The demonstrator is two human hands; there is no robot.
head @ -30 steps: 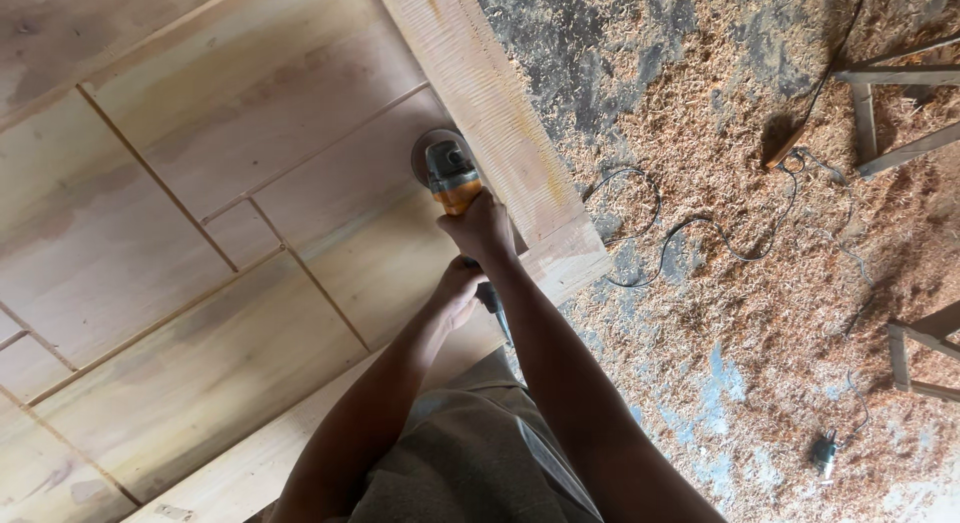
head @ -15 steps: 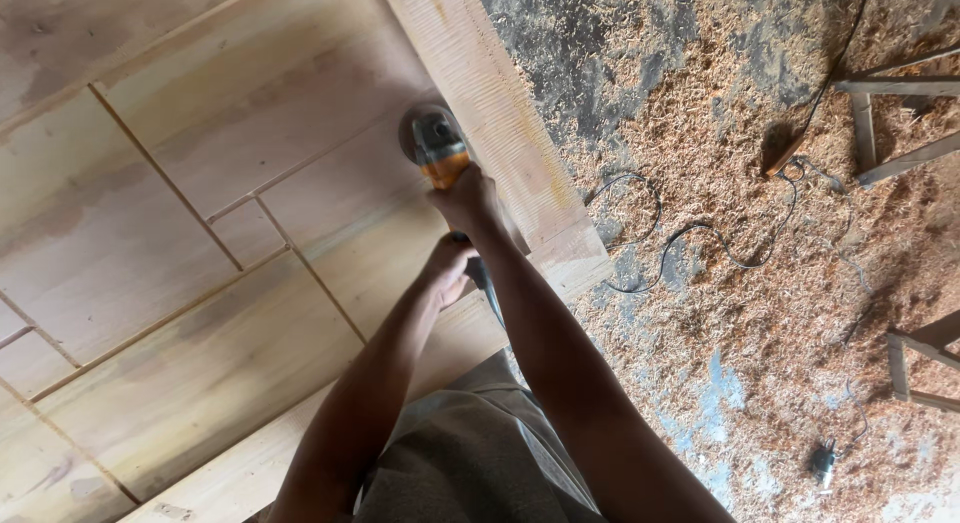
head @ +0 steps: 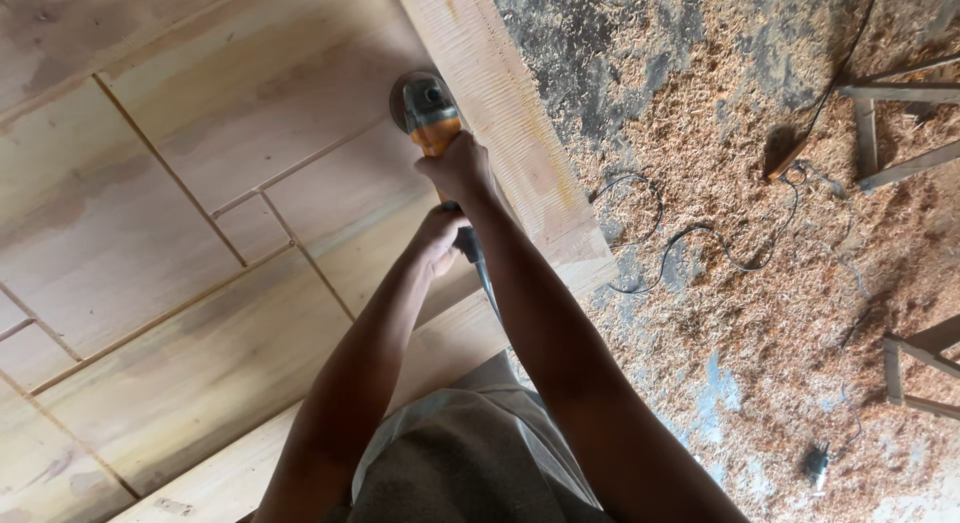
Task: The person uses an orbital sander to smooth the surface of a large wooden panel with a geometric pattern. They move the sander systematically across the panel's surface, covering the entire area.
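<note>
Both hands on the angle grinder. Right hand wraps the orange body just behind the grey head, fingers curled tight around it. Left hand sits further back on the tail of the handle, fingers closed round it, right where the black cord leaves the tool. So the grinder head sticks out ahead of the right-hand fingers, away from the person; the handle is buried inside both grips.

Disc is down on the wooden panel, in the corner where a recessed field meets the raised edge rail. Cannot tell whether the disc touches the rail itself.

Panel has grooved rectangular sections, pale wood. To the right, the floor is covered in sawdust and shavings, with a thin cable looped across it and wooden frame pieces near the edge.
</note>
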